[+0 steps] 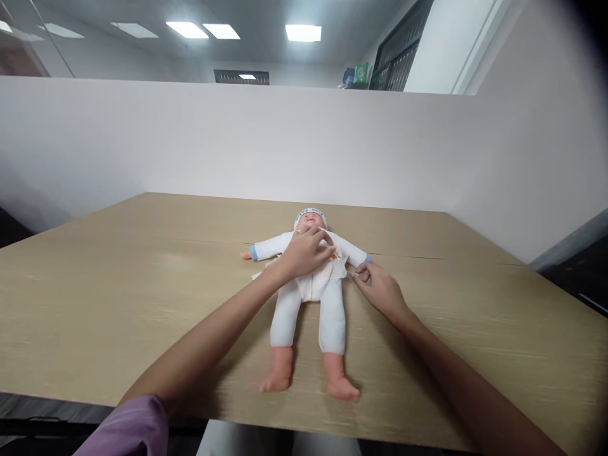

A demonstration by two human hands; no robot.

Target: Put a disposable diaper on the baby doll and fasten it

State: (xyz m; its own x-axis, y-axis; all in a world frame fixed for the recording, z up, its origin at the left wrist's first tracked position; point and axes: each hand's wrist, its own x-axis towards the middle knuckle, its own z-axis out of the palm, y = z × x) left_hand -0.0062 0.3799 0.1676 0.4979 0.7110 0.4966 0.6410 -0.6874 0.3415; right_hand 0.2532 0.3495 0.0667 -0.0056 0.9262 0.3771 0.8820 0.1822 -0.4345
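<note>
A baby doll (332,323) in a white suit with blue cuffs lies on its back, feet towards me. Around its hips is a white diaper (312,290) with a small orange print. My left hand (308,250) rests across the doll's chest and belly at the diaper's top, fingers bent and thumb apart from them. Beside the doll's hip on the right, my right hand (375,285) has its fingers pinched at the diaper's side tab (350,272), close to the blue cuff. On the left, another white flap (256,276) sticks out from under the doll.
The doll lies on a wide wood-grain table (142,304). Behind the table rises a pale low wall (228,139), with ceiling lights beyond it. The table's front edge is close to my lap.
</note>
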